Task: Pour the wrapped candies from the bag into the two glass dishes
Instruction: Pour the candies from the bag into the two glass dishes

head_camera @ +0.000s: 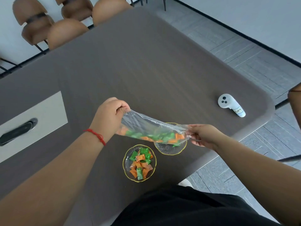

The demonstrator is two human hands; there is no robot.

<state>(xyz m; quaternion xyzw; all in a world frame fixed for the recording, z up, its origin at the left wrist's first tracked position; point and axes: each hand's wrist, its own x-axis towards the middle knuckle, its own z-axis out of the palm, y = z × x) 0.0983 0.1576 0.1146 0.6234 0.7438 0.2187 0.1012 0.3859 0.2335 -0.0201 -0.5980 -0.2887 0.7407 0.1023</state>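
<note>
2 dishes sit near the table [162,66] edge: the near dish [130,176] is full of candies, the far dish [171,149] almost bare. Above it the bag [146,126] lies sideways, tilting down to the right, mouth over the far dish. The right hand [203,136] pinches the mouth; the left hand [109,116] grips the raised closed end.

The clear plastic bag [151,128] of green and orange wrapped candies [156,137] tilts over the near-empty gold-rimmed glass dish [169,148]; another gold-rimmed glass dish [139,163] sits full.

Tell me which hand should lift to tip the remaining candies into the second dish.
Left. The left hand grips the bag's closed end; the right hand holds its mouth over the far dish.
</note>
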